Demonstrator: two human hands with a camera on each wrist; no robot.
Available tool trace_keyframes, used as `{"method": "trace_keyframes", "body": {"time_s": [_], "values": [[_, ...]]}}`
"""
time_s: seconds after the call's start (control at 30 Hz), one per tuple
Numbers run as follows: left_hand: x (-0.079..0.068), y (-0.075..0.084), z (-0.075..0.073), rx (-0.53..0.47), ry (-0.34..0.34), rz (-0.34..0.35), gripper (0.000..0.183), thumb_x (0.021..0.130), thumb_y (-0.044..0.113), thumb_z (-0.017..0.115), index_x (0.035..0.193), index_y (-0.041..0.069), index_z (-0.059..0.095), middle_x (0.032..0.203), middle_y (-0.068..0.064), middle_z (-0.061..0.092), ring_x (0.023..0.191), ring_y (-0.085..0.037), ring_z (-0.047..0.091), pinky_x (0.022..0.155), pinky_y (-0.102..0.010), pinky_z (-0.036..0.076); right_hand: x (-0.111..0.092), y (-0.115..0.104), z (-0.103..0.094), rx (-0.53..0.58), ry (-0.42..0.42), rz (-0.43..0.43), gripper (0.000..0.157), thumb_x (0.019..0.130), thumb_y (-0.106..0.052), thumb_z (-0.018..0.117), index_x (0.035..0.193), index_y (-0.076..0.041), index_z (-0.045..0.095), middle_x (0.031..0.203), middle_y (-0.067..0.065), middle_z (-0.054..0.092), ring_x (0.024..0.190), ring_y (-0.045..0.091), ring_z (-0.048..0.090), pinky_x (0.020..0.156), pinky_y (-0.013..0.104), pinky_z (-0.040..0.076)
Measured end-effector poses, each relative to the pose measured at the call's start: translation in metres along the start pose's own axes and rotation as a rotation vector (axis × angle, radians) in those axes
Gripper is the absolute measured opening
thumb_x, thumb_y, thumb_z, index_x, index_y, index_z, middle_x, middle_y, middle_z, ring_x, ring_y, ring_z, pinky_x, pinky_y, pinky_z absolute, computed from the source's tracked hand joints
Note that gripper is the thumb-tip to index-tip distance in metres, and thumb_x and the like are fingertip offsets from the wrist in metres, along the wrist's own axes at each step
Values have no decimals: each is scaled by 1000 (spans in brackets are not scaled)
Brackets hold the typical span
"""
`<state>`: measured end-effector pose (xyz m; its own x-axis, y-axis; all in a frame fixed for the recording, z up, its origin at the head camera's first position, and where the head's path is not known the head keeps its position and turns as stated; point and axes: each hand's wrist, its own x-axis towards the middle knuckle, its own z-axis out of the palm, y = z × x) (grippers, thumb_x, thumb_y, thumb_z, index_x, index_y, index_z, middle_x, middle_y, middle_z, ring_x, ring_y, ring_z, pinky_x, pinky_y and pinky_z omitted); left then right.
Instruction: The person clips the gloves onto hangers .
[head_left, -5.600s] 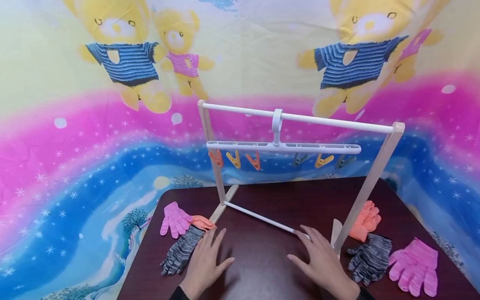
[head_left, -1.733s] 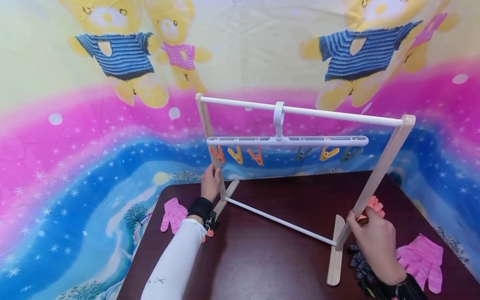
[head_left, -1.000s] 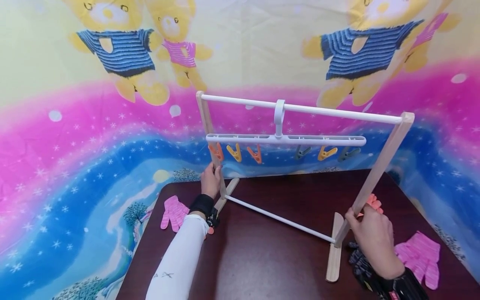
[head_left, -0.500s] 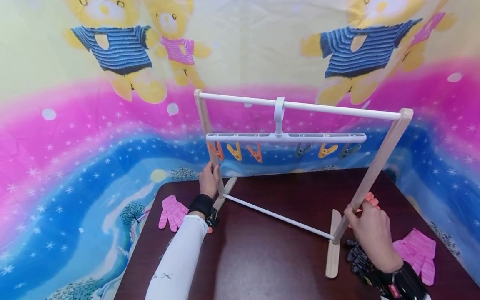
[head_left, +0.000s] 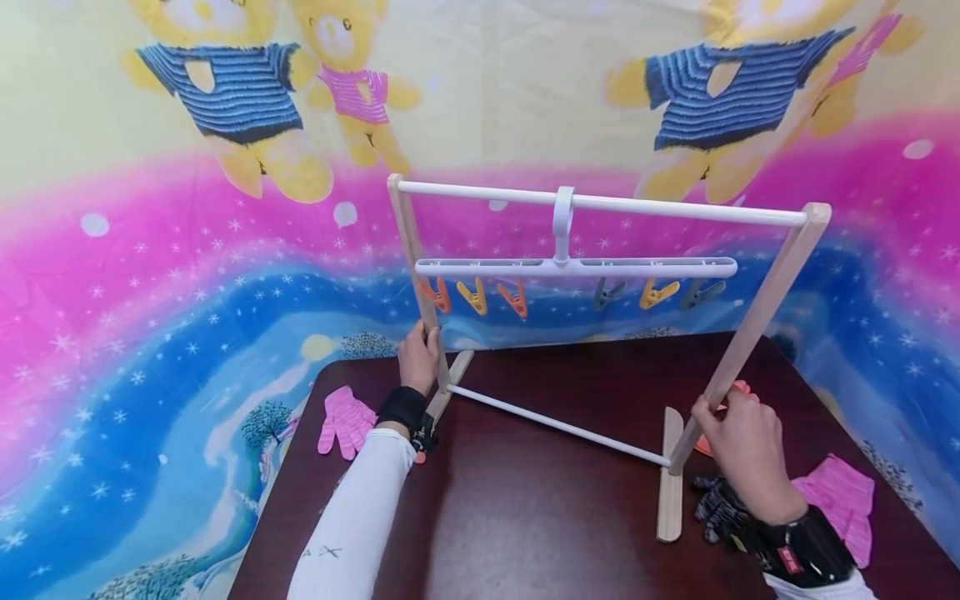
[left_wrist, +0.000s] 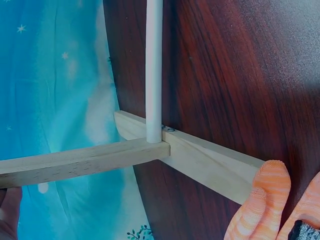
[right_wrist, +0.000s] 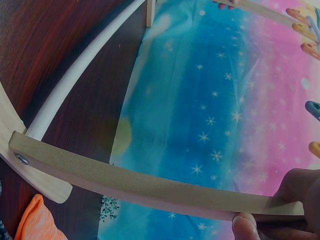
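Observation:
My left hand (head_left: 419, 358) grips the left wooden post (head_left: 411, 242) of a drying rack, a little above its foot. On the other side my right hand (head_left: 750, 442) pinches the lower part of the right wooden post (head_left: 772, 287), thumb and fingers on its edges, as the right wrist view also shows. White rods join the posts at top (head_left: 675, 210) and bottom (head_left: 555, 427). From the top rod a white clip hanger (head_left: 487, 267) hangs by its hook. Orange, yellow and grey-green clothespins (head_left: 472, 296) dangle from it with nothing in them.
Knitted gloves lie on the dark table (head_left: 525, 517): a pink one (head_left: 347, 422) at left, an orange one (left_wrist: 270, 195) by the left foot, and a pink (head_left: 840, 500) and a dark grey one (head_left: 720, 508) at right. A printed cloth (head_left: 480, 100) stands behind the table.
Both hands were spread open over the table at first; they have since moved outward and taken hold of the two posts. Over the last second only the head view shifts slightly.

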<state>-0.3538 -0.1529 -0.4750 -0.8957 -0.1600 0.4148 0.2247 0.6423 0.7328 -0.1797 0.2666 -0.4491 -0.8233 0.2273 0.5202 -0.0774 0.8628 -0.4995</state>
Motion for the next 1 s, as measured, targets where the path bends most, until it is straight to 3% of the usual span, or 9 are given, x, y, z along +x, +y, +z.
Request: {"method": "trace_keyframes", "body": {"time_s": [0.23, 0.63, 0.87, 1.0], "values": [[0, 1, 0, -9, 1, -27, 24, 106, 22, 52, 114, 5, 66, 102, -22, 73, 88, -37, 72, 72, -49, 59, 6, 2, -1, 5, -26, -1, 23, 92, -11, 61, 74, 4, 60, 56, 14, 59, 43, 15, 40, 39, 28, 26], [-12, -1, -2, -12, 37, 4, 22, 106, 22, 53, 109, 4, 67, 95, -21, 73, 81, -36, 70, 69, -49, 56, 10, 7, 1, 10, -46, 9, 20, 90, -9, 64, 77, 6, 63, 69, 26, 66, 44, 16, 43, 40, 28, 28], [-18, -5, -3, -2, 85, 7, 22, 104, 22, 56, 112, 6, 70, 96, -20, 75, 83, -37, 72, 72, -51, 56, 14, 9, 0, 30, -74, -2, 21, 92, -10, 63, 80, 7, 64, 67, 25, 66, 45, 22, 55, 37, 28, 33], [-23, -7, -5, 5, 110, 32, 21, 103, 21, 58, 106, 4, 70, 90, -20, 73, 79, -38, 71, 70, -51, 55, 16, 10, 1, 43, -78, -2, 21, 92, -10, 64, 81, 7, 64, 67, 24, 67, 49, 29, 62, 38, 27, 37]]}}
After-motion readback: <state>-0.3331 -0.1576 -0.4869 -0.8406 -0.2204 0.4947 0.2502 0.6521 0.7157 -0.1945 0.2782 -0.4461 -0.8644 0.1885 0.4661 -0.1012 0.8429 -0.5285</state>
